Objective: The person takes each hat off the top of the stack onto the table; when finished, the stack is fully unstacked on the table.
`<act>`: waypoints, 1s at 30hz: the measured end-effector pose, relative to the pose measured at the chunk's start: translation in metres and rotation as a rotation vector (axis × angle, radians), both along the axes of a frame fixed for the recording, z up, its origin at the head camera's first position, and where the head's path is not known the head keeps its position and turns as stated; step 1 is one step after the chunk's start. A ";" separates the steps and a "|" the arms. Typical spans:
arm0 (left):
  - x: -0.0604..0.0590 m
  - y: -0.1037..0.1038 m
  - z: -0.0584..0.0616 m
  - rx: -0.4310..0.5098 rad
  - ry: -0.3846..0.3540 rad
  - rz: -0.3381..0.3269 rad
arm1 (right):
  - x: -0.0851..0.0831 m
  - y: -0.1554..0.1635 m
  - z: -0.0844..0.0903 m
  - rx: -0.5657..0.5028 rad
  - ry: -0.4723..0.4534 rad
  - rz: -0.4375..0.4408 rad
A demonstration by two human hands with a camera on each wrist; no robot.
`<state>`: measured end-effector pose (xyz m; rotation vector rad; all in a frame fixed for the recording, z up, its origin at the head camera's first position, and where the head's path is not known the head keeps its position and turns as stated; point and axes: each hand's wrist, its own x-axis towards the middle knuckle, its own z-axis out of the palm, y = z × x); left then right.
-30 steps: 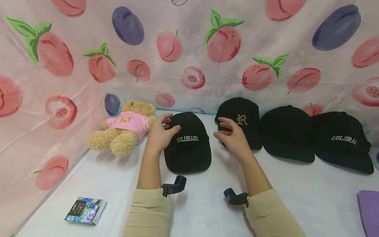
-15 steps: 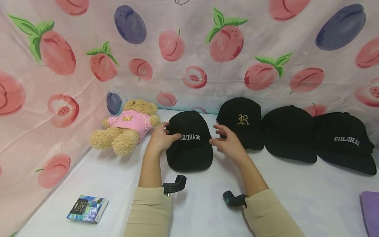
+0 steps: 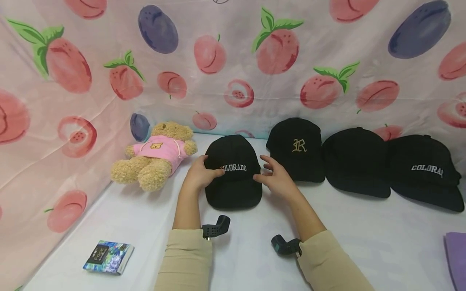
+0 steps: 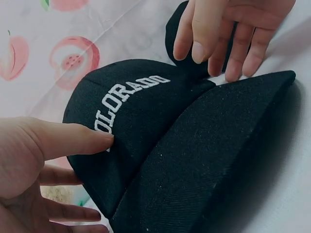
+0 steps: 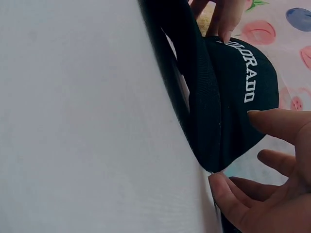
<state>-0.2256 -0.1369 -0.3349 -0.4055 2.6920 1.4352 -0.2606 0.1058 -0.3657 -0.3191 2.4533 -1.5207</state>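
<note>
A black baseball cap (image 3: 234,190) lettered COLORADO in white lies on the white cloth, its brim toward me. At its left side is my left hand (image 3: 198,173); the thumb lies over the first letter, and the fingers reach along the cap's side, partly hidden behind it. In the left wrist view those fingers look fairly straight. My right hand (image 3: 278,178) is at the cap's right side, its thumb tip at the crown's edge and its fingers spread apart. Right of it stands a black cap with a gold R (image 3: 296,161), partly behind the right hand in the left wrist view.
Two more black caps, one plain (image 3: 356,165) and one lettered (image 3: 424,173), continue the row rightward. A teddy bear (image 3: 156,155) in a pink hoodie lies at the left. A small colourful box (image 3: 108,257) sits front left, purple cloth (image 3: 456,258) at the right edge.
Both hands have come down and closer to the COLORADO cap from either side. The right hand has moved left, away from the R cap. The caps stay in place.
</note>
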 end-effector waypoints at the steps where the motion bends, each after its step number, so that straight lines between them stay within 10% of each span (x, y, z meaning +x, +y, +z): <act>1: 0.000 0.000 0.000 -0.001 -0.001 -0.002 | 0.000 0.000 0.000 0.006 -0.003 0.002; 30: -0.001 0.003 -0.004 0.022 0.062 -0.007 | 0.002 -0.006 -0.002 -0.050 0.028 -0.040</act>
